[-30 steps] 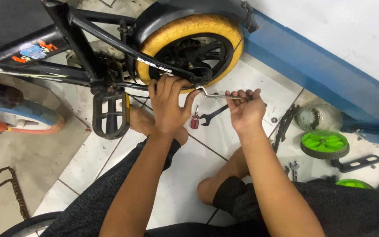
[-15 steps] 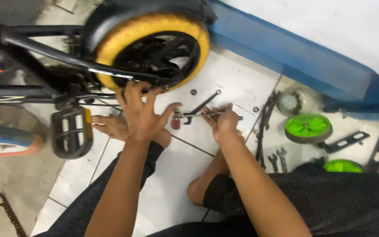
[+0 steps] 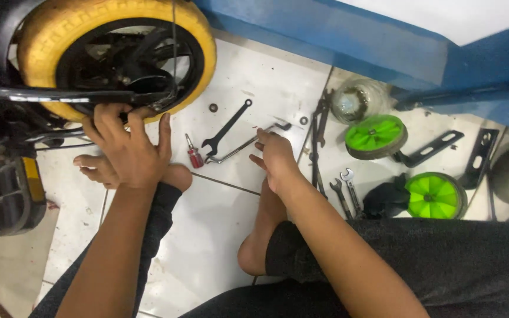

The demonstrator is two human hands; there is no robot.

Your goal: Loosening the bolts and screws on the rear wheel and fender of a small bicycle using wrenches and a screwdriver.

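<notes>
1. In the head view, our left hand (image 3: 129,150) rests against the lower edge of the yellow wheel (image 3: 198,56), fingers spread wide and curled over the black frame bar (image 3: 60,95) where it meets the hub. It holds no tool; it seems placed there to steady the bike.
2. Our right hand (image 3: 278,159) lies low over the white tiled floor (image 3: 207,235), fingertips closed narrowly on the end of a bent metal wrench (image 3: 237,147). The wrench lies flat on the tile, its far end touching a black spanner (image 3: 226,126), so the grip looks like one for lifting or setting it down; we cannot tell which.
3. A small red-handled screwdriver (image 3: 194,154) lies just beside those 2 tools, between our hands, within easy reach.
4. To the right, 2 green training wheels (image 3: 376,134) sit off the bike with black brackets (image 3: 428,152) and 2 small spanners (image 3: 344,188) near them, parked clear of the work area.
5. The pedal (image 3: 8,194) hangs at the left.
</notes>
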